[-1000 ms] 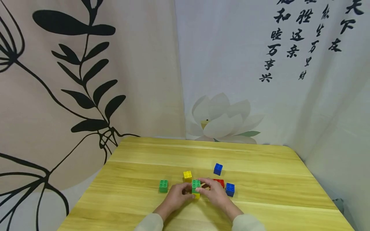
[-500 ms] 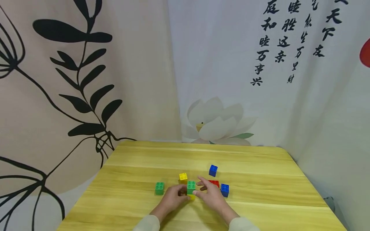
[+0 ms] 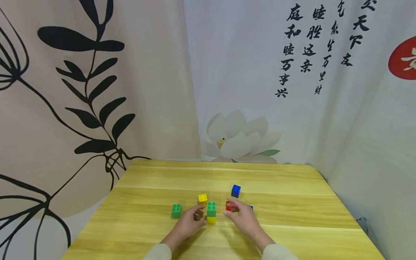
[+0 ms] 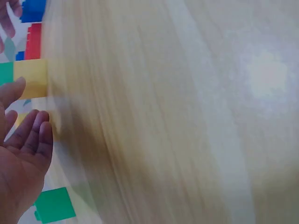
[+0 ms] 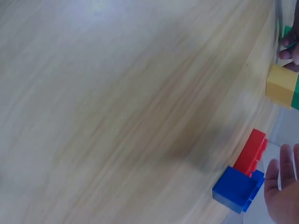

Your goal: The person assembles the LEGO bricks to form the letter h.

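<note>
Your green-on-yellow stack (image 3: 211,213) stands on the desk (image 3: 292,224) between your hands, just off your left hand (image 3: 187,224), whose relaxed fingers hold nothing. Your right hand (image 3: 242,220) reaches open-fingered onto the red brick (image 3: 229,206); judging by that, pinch it squarely next.

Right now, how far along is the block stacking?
Done: a green block sits on a yellow block, two high. In hand: nothing is gripped; the left hand is open beside the stack, and the right hand reaches at the red block, fingers relaxed. Left loose on the table: another green block, another yellow block, the far blue block and a near blue block beside the red.
</note>
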A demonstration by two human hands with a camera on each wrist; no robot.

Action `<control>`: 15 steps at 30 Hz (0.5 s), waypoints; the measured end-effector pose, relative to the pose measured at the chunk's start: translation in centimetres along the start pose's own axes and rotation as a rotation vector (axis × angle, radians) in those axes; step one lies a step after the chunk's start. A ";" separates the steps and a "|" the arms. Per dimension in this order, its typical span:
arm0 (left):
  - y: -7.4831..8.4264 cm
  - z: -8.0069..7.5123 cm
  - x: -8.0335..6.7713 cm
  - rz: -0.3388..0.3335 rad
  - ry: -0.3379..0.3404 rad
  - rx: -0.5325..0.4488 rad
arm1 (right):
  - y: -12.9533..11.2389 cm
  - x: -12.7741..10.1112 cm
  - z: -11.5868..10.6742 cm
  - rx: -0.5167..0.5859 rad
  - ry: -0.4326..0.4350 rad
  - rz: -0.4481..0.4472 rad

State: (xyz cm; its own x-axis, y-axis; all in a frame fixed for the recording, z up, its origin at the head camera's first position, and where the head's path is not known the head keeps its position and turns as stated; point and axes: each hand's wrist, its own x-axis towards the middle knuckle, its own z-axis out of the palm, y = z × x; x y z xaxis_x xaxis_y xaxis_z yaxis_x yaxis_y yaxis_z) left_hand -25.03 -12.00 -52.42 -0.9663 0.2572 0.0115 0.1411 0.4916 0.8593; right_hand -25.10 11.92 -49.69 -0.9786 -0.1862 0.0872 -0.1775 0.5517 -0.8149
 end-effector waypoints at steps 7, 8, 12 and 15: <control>1.6 -2.0 -0.4 -0.017 0.021 -0.031 | 0.3 0.2 -1.1 -0.017 0.141 0.008; 1.9 -2.3 -0.3 -0.015 0.031 -0.028 | 0.3 0.3 -1.3 -0.019 0.162 0.008; 2.9 -3.3 0.5 0.003 0.097 0.003 | 0.3 0.3 -2.2 -0.030 0.233 0.013; 3.6 -3.9 1.2 0.015 0.139 0.018 | 0.4 0.3 -3.1 -0.031 0.274 0.025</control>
State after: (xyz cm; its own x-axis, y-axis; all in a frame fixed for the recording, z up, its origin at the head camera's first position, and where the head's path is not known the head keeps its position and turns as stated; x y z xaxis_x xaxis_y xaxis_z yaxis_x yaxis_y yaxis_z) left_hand -26.55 -13.13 -47.31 -0.9843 0.1479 0.0963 0.1587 0.5034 0.8494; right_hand -25.80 14.54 -48.20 -0.9735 0.0521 0.2228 -0.1524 0.5787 -0.8012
